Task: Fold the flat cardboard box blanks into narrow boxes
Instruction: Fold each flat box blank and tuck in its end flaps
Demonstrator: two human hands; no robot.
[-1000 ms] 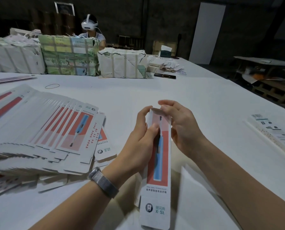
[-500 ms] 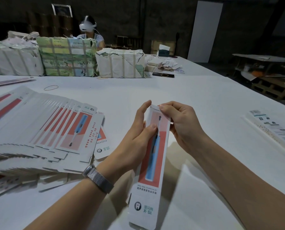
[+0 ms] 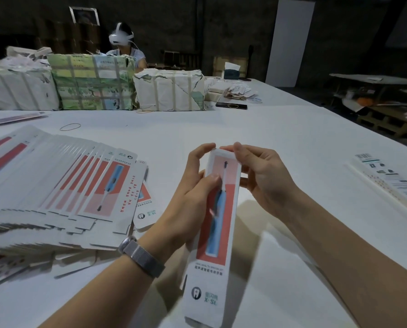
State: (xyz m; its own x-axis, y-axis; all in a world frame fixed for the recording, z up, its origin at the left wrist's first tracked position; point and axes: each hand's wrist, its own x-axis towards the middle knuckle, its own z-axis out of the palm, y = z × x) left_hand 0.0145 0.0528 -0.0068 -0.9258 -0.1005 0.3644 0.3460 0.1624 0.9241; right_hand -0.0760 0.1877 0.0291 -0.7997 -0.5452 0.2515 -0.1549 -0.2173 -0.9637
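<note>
Box (image 3: 218,223) is held above the table (image 3: 280,143), long axis running away from the person. Both hands pinch its far end: left hand (image 3: 193,195) on the left edge, right hand (image 3: 261,178) on the right. The top flap sits between their fingertips.

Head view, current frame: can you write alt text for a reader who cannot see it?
Both hands, left hand and right hand, hold a narrow toothbrush box upright over a white table, their fingers working at its top end. A fanned stack of flat box blanks lies to the left.
</note>
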